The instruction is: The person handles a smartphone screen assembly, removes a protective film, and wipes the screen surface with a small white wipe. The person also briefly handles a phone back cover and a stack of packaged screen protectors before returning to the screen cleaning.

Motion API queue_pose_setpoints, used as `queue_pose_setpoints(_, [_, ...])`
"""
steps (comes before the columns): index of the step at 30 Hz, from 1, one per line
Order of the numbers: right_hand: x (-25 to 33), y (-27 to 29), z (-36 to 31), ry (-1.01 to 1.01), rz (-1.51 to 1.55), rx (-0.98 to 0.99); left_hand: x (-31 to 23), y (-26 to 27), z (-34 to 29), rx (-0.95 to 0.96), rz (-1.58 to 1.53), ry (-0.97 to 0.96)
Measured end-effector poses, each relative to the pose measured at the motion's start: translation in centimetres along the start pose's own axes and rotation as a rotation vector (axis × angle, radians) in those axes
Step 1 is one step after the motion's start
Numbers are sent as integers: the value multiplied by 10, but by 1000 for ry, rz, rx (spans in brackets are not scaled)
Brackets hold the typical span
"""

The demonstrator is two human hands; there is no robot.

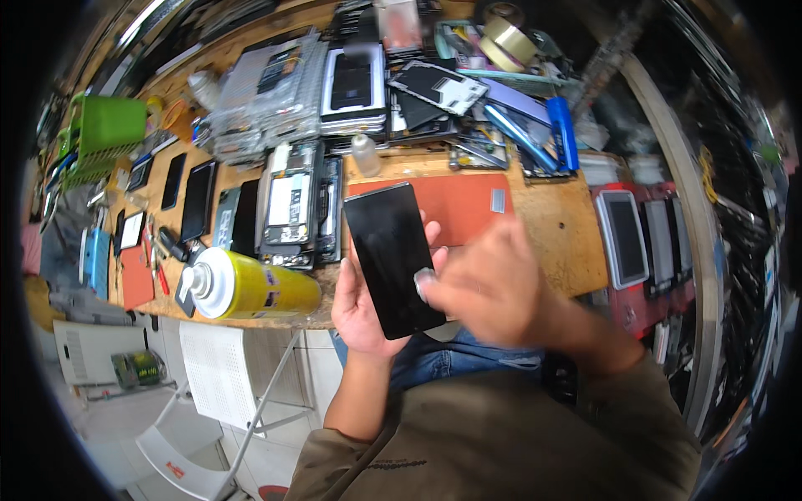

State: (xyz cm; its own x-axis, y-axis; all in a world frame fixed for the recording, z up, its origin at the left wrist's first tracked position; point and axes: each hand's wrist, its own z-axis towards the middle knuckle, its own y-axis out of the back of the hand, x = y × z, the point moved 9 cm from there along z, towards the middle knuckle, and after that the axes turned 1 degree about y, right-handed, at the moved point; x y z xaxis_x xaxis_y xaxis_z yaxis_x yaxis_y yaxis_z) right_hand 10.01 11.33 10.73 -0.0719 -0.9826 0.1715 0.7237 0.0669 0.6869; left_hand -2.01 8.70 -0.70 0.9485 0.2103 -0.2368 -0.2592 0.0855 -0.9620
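Observation:
A black smartphone (388, 259) with a dark, glossy face lies tilted across my left hand (357, 311), whose fingers wrap round its edges from beneath. My right hand (497, 288), partly smeared by motion, pinches a small whitish wad (423, 284) against the phone's lower right side. What the wad is made of I cannot make out. Behind the phone, a flat orange-red mat (468, 209) covers part of the wooden workbench (568, 242). A small clear bottle with a white tip (365, 155) stands just beyond the phone.
A yellow spray can (259, 285) lies at the bench's near left edge. Opened phones (292, 200) and several dark phones sit left of the mat. Stacked clear trays (271, 92), a green basket (109, 125) and tape rolls (508, 42) stand farther back. A white folding chair (221, 371) is below left.

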Motion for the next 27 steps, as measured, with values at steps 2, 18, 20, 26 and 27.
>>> queue_pose_setpoints(2, [-35, 3, 28, -63, 8, -35, 12, -17, -1, 216, -84, 81])
queue_pose_setpoints(18, [-58, -7, 41, -51, -33, -48, 12, -25, 5, 304, -164, 81])
queue_pose_setpoints(20, [-63, -18, 41, -80, -35, 14, 12, -27, 6, 301, -220, 71])
queue_pose_setpoints(26, [24, -13, -21, -17, 190, 42, -16, -1, 4, -82, -84, -97])
queue_pose_setpoints(27, [22, -16, -24, -20, 203, 94, -16, 0, 5, -80, -88, -99])
